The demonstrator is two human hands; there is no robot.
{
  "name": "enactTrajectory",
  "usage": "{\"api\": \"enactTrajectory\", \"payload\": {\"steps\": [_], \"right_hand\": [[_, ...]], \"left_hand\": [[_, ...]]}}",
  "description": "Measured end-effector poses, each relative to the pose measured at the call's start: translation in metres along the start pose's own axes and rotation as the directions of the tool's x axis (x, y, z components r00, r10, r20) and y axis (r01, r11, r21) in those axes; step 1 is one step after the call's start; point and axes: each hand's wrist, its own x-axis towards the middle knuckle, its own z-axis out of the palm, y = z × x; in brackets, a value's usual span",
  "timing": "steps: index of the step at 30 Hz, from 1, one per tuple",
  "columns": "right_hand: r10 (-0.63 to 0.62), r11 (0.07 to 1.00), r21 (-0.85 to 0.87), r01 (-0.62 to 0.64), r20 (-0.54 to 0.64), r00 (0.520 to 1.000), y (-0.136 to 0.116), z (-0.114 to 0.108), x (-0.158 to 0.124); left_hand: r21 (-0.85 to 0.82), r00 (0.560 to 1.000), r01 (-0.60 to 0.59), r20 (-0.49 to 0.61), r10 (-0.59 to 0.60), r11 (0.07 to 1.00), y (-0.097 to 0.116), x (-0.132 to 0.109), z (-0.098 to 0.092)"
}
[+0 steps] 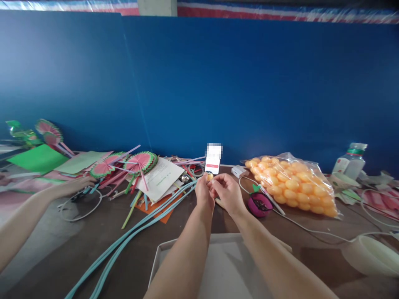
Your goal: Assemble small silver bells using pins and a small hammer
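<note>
My left hand [204, 192] and my right hand [228, 192] meet above the brown table [93, 232], fingers pinched together around a small yellow ball [210, 176]. Both hands are closed on it. A phone [213, 162] stands upright just behind the ball, against the blue wall. Long light-blue strips [137, 232] run from near my left hand toward the near left edge. A white tray [224, 265] lies under my forearms.
A clear bag of yellow balls [293, 185] lies right, a pink pouch [259, 204] beside it. Paper fans [141, 162], sticks and coloured sheets crowd the left. Another person's arm [34, 207] reaches in from the left. A bottle [352, 162] and white bowl [370, 253] sit right.
</note>
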Motion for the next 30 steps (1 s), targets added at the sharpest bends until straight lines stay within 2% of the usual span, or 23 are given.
{"api": "enactTrajectory", "payload": {"steps": [1, 4, 11, 16, 22, 30], "right_hand": [[-0.012, 1.000, -0.009, 0.011, -0.024, 1.000, 0.006, -0.002, -0.001], [-0.035, 0.999, -0.038, 0.032, -0.075, 0.997, 0.017, -0.008, -0.002], [-0.050, 0.990, -0.139, 0.038, -0.083, 0.995, 0.026, -0.013, 0.002], [-0.055, 0.997, -0.068, 0.048, -0.100, 0.993, 0.027, -0.017, 0.005], [-0.019, 1.000, -0.011, 0.017, -0.211, 0.977, 0.017, -0.024, 0.009], [0.016, 0.998, 0.063, -0.002, -0.223, 0.975, 0.017, -0.024, 0.010]], "left_hand": [[-0.038, 0.997, 0.001, -0.073, -0.004, 0.999, -0.001, 0.001, 0.000], [-0.108, 0.989, -0.008, -0.148, -0.008, 0.994, -0.002, 0.000, 0.002], [-0.096, 0.997, 0.007, -0.078, -0.015, 0.995, -0.001, -0.009, 0.009], [-0.065, 0.998, 0.066, -0.019, -0.067, 0.996, 0.000, -0.011, 0.012], [-0.088, 0.988, 0.086, -0.117, -0.096, 0.992, 0.002, -0.011, 0.014], [-0.079, 0.991, 0.110, -0.064, -0.115, 0.991, 0.004, -0.013, 0.016]]}}
